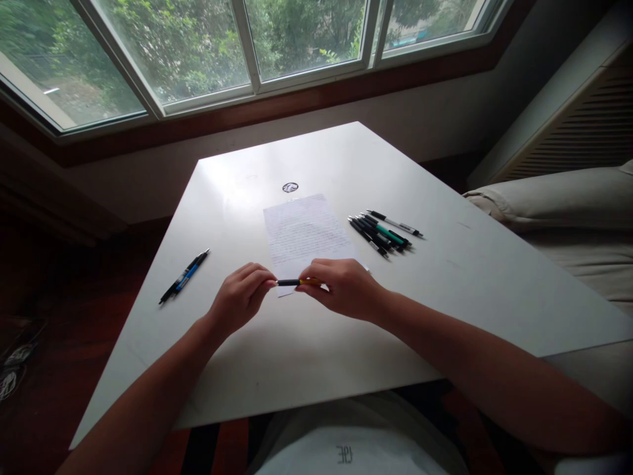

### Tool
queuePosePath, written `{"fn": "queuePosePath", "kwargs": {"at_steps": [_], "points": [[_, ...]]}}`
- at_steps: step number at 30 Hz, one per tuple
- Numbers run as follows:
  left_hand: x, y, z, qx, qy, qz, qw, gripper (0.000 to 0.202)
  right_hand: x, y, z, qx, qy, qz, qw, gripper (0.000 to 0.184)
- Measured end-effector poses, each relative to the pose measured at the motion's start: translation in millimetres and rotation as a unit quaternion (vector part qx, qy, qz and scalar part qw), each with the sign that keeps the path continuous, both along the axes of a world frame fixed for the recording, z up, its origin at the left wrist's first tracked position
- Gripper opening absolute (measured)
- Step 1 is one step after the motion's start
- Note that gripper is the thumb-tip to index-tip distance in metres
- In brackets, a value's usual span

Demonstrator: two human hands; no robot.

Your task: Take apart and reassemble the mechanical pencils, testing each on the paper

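Observation:
Both hands hold one pen (297,282) level above the white table (475,277), just in front of a sheet of written paper (305,232). The pen has a black end and a yellow-orange barrel. My left hand (241,295) pinches the black end with closed fingers. My right hand (343,287) is closed around the yellow part. A thin pale piece (285,295) lies on the table right under the pen.
A bunch of several pens (383,232), black and green, lies right of the paper. A blue and black pen (184,276) lies alone at the left. A small round mark (290,187) sits behind the paper. Windows are beyond; a cushioned seat (558,198) is at right.

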State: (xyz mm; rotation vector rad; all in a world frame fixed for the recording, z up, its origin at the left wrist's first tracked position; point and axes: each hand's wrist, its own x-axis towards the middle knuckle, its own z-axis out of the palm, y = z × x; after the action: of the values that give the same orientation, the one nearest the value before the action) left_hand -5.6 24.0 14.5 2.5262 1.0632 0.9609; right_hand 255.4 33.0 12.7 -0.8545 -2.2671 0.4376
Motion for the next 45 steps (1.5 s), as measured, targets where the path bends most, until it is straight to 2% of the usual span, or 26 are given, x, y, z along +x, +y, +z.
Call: {"fn": "queuePosePath", "kwargs": {"at_steps": [5,11,19,33,38,43,45], "points": [[1.7,0.0,-0.5,-0.031,0.03,0.015,0.999,0.018,0.8,1.5,0.2,0.017,-0.018,-0.002,1.0,0.011],[2.2,1.4,-4.4,-0.019,0.085,0.012,0.996,0.01,1.8,2.9,0.5,0.022,-0.039,-0.01,0.999,0.014],[2.4,-0.1,-4.1,-0.04,0.114,0.037,0.992,0.016,1.3,2.3,0.6,0.01,-0.045,-0.019,0.999,0.016],[4.2,0.3,-4.4,-0.053,0.123,0.038,0.99,0.017,0.7,2.6,4.3,0.02,-0.071,-0.016,0.997,0.023],[5.8,0.0,-4.3,-0.018,0.138,0.03,0.99,0.018,0.7,2.2,6.2,0.019,-0.083,-0.014,0.996,0.024],[5.1,0.2,-5.3,-0.024,0.127,0.013,0.992,0.016,1.4,1.2,7.9,0.023,-0.091,-0.012,0.996,0.03],[4.6,0.3,-5.9,-0.015,0.132,0.008,0.991,0.016,1.1,-0.1,9.0,-0.002,-0.084,-0.011,0.996,0.028]]}}
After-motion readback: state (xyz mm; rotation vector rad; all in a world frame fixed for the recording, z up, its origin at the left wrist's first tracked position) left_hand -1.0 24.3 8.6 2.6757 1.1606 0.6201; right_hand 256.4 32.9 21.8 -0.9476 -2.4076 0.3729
